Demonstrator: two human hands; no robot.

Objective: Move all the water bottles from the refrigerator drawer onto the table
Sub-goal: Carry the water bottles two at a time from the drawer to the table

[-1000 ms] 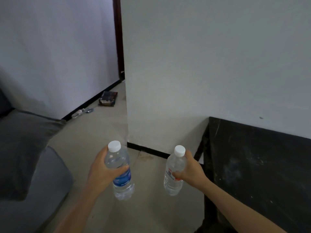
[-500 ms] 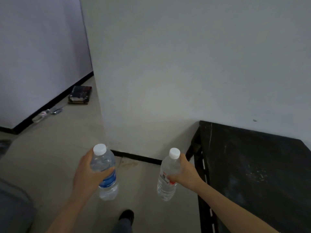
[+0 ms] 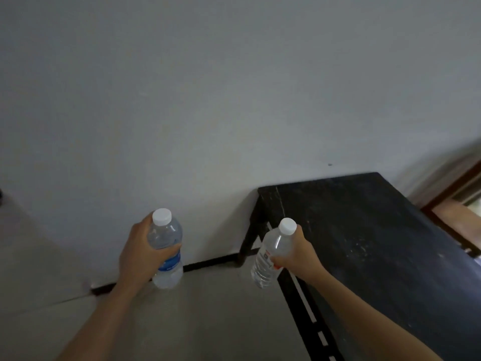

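The person's left hand (image 3: pixel 138 256) holds a white-capped blue-labelled bottle (image 3: pixel 166 238) upright. Its fingers (image 3: pixel 170 250) are wrapped round the upper body just above the label. The right hand (image 3: pixel 299 254) holds a red-labelled bottle (image 3: pixel 270 254), slightly tilted, with its fingers (image 3: pixel 276 261) curled round the middle. Both grips look the same as half a second earlier.

What has changed is how everything sits against the black counter (image 3: pixel 364 243). Earlier only its left part showed, cut off at the right of the view. Now the view has swung toward it, and its far corner and long top are in sight, scuffed with pale marks. The red-labelled bottle, which was over the floor (image 3: pixel 208 321) left of the counter, now overlaps the counter's left edge in the view. Whether it is already above the top cannot be told. The blue-labelled bottle is to the left of the counter, off its edge, with the floor and a dark skirting strip (image 3: pixel 208 263) behind it. Neither bottle rests on the counter.

The wall corner, the corridor with a dark thing on its floor, and the shoe at the bottom edge have left the view. A plain wall (image 3: pixel 234 100) now runs behind the counter. Past the counter's far right end a blurred wooden frame (image 3: pixel 453 188) has come into sight.
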